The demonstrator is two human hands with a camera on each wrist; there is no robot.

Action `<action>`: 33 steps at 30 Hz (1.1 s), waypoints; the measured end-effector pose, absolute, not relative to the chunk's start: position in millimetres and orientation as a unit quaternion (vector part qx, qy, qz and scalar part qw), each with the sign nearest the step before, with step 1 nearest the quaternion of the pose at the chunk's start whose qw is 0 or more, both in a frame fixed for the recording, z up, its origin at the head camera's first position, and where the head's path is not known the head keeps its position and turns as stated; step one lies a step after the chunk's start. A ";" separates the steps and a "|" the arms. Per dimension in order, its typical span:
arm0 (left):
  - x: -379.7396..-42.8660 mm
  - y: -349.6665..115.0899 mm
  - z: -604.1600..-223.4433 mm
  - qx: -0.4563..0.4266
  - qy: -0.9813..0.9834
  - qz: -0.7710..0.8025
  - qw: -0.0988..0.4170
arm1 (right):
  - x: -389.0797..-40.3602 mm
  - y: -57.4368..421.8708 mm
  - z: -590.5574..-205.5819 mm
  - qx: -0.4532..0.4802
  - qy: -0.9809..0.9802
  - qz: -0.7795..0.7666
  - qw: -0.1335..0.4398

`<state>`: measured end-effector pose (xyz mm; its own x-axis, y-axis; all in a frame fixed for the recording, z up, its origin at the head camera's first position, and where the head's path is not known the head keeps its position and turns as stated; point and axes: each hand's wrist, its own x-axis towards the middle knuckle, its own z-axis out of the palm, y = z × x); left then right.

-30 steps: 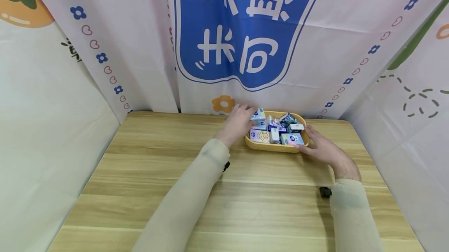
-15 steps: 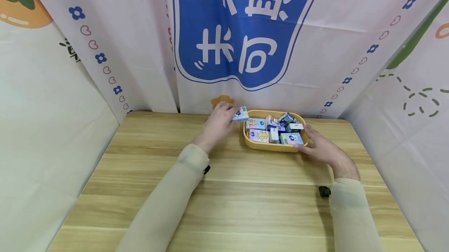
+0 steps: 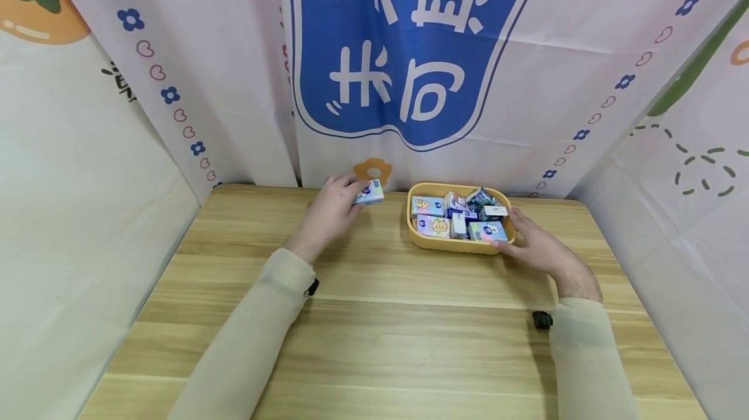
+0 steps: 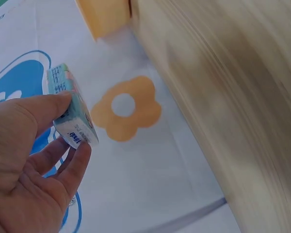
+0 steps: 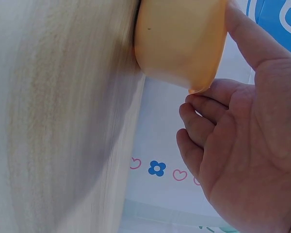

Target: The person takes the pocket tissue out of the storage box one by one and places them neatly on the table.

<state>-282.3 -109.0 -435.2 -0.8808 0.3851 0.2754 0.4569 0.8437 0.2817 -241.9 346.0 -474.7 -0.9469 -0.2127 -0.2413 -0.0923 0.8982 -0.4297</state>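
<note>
My left hand (image 3: 329, 210) pinches a small light-blue tissue pack (image 3: 371, 193) between thumb and fingers, near the table's back edge and left of the basket. In the left wrist view, printing shows on the white end of that wrapped tissue pack (image 4: 77, 127). A yellow oval basket (image 3: 453, 246) stands at the back, filled with several small tissue packs (image 3: 433, 226) in pastel and dark wrappers. At its right end my right hand (image 3: 538, 248) holds the rim, thumb on the near side and fingers on the far side. The right wrist view shows the basket's smooth end wall (image 5: 179, 43).
A wood-grain table (image 3: 433, 342) spreads out in front of the basket. Behind it hangs a white cloth with a large blue sign (image 3: 409, 49), close to the table's back edge. More white cloth (image 3: 76, 212) encloses the left and right sides.
My left hand has lifted a tissue pack out of the basket's left end and carried it leftward. The right hand and the basket have stayed put.
</note>
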 end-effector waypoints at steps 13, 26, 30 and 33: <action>-269.7 -154.7 -440.9 -0.210 -0.960 -0.169 0.072 | -240.2 347.6 -473.7 -0.084 0.964 -0.211 0.138; -262.5 -206.7 -456.6 -0.177 -0.964 -0.189 0.058 | -241.0 348.7 -475.5 -0.084 0.964 -0.212 0.139; -260.4 -223.1 -461.9 -0.170 -0.966 -0.185 0.058 | -240.9 348.1 -475.1 -0.083 0.964 -0.211 0.141; -257.6 -234.4 -463.8 -0.167 -0.967 -0.186 0.054 | -240.7 346.7 -474.5 -0.078 0.963 -0.212 0.144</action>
<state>-257.6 -234.4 -463.8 -0.9383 0.3027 0.1671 0.3431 0.8750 0.3415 -240.7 346.7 -474.5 -0.9461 -0.2121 -0.2447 -0.0896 0.8976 -0.4317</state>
